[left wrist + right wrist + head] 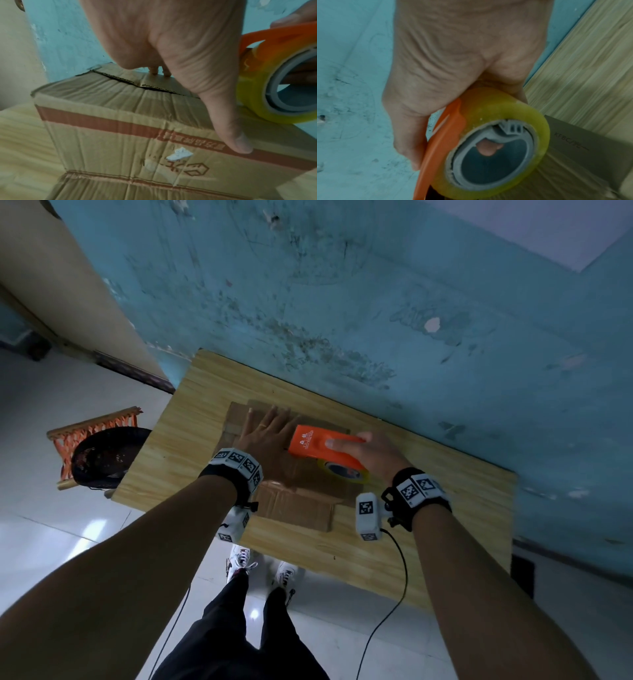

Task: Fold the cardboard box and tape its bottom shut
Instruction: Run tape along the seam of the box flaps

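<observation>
Lying under both hands on the wooden surface (191,412): cardboard box (120,129), flaps folded shut. Pressing down flat on its top with straight fingers: left hand (265,433). Gripping the orange tape dispenser (322,445) just right of it: right hand (373,451), yellowish tape roll (489,142) touching the cardboard.

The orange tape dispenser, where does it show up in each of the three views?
Head: tape dispenser at centre, gripped by the right hand over the cardboard box.
Left wrist: upper right edge.
Right wrist: lower centre.
Shared landmark: its yellow tape roll.
</observation>
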Demonstrator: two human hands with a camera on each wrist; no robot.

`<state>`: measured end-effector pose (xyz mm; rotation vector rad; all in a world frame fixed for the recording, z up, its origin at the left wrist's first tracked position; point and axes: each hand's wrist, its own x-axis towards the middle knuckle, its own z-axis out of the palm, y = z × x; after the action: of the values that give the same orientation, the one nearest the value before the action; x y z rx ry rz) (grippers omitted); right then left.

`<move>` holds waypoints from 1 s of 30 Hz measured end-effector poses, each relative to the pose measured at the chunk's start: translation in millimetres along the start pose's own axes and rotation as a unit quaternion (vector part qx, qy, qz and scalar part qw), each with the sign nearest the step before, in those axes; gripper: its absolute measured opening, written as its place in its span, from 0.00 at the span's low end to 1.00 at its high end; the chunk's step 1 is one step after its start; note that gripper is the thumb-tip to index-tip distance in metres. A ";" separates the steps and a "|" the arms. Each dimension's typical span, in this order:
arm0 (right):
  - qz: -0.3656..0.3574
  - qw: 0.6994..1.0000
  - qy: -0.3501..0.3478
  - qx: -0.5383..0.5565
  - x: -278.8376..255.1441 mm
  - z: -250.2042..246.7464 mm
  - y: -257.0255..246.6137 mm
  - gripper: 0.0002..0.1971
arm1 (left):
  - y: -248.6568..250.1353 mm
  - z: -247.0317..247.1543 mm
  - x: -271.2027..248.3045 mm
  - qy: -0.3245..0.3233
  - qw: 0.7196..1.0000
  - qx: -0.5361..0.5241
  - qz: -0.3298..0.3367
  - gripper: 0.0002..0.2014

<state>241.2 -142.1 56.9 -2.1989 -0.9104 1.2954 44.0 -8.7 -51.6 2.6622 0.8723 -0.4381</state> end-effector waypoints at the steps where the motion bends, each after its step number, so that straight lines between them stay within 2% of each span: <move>1: -0.004 1.000 0.001 -0.004 0.6 0.9 -0.2 0.19 | -1.8 0.1 1.2 0.004 1.000 0.004 0.004 0.79; 9: -0.014 1.000 0.002 0.001 3.2 -2.7 8.8 0.18 | 1.2 -10.8 5.9 -0.021 0.999 0.037 0.011 0.78; 19: -0.024 0.999 0.010 -0.035 3.9 -17.9 23.0 0.21 | 3.9 -15.0 8.9 -0.018 0.998 0.052 0.016 0.77; 24: 0.001 0.999 0.021 -0.029 1.7 -41.5 47.3 0.35 | 10.1 -21.8 7.2 -0.023 0.999 0.047 0.003 0.78; 30: 0.012 0.998 0.051 -0.040 -12.6 -72.9 85.1 0.29 | 11.5 -27.9 4.1 -0.037 0.998 0.055 0.000 0.77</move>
<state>328.3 -212.6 43.8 -2.3197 -0.9135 1.1654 59.5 -5.0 -25.6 2.7256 0.8483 -0.5964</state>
